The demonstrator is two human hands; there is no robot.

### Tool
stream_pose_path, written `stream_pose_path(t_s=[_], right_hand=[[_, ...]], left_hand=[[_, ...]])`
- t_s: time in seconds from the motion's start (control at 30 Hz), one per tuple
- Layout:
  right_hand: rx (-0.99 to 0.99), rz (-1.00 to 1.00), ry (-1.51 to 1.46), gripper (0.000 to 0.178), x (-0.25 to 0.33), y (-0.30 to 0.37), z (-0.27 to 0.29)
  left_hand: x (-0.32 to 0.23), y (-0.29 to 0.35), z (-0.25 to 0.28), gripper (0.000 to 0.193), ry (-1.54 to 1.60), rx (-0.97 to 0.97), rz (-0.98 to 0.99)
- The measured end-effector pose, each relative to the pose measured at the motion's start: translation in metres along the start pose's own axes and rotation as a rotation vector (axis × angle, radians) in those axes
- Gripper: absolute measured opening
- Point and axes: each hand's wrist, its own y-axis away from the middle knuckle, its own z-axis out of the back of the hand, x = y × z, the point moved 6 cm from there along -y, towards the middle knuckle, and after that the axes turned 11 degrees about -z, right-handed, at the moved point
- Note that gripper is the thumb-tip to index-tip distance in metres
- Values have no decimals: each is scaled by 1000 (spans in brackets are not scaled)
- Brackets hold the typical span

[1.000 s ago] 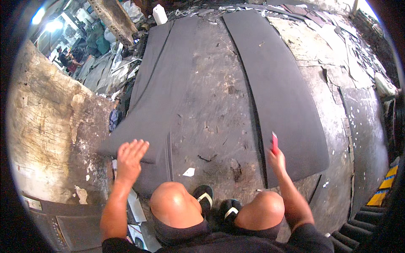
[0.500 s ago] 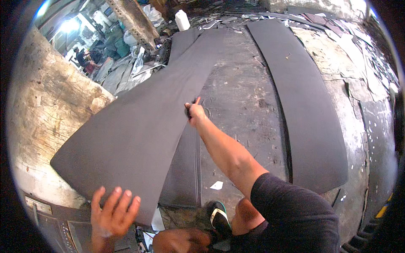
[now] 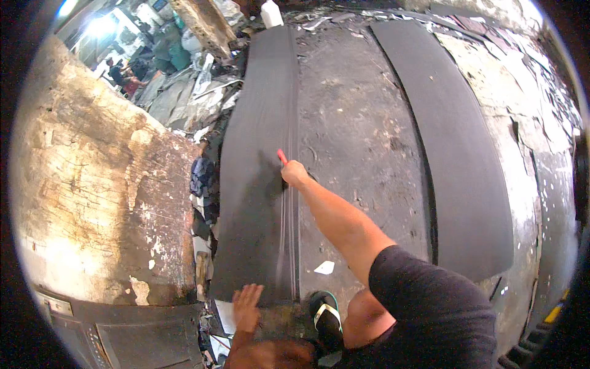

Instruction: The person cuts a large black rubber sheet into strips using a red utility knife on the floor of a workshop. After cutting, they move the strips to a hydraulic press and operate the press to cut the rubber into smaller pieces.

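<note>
A long dark grey rubber-like sheet [image 3: 255, 178] lies flat on the dirty floor at centre left, running away from me. My right hand [image 3: 295, 174] reaches out over its right edge, fingers closed around a small red tool [image 3: 281, 155] that touches the sheet. My left hand [image 3: 247, 305] presses flat, fingers apart, on the sheet's near end. A second dark sheet [image 3: 458, 147] lies further right, apart from both hands.
A stained concrete wall [image 3: 92, 203] rises on the left, with rags and scraps [image 3: 200, 178] along its base. A white canister [image 3: 270, 12] stands at the far end. A white paper scrap [image 3: 324, 267] and my sandalled foot [image 3: 324, 320] are near me.
The left sheet, lifted and tilted half a second ago, now lies flat. My right hand moved from the right sheet over to the left sheet with the red tool.
</note>
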Motion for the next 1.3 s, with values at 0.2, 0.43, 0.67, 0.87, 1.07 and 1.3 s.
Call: stream_pose_path(t_s=[0.2, 0.43, 0.67, 0.87, 1.07, 1.3], right_hand=[[-238, 86, 104, 30, -171, 121, 90], [-1317, -1315, -18, 32, -551, 419, 258], [-1009, -895, -1046, 19, -644, 478, 298], [-914, -228, -879, 16, -479, 566, 433], [-821, 108, -925, 18, -378, 566, 544], [-1029, 54, -650, 19, -316, 521, 545]], left_hand=[[-17, 20, -74, 90, 313, 183, 67], [-66, -168, 59, 57, 235, 197, -295], [-292, -380, -7, 57, 161, 212, -761], [-418, -388, -142, 82, 617, 187, -275], [-484, -374, -168, 99, 589, -282, -192], [-456, -394, -189, 68, 1184, 257, 285]])
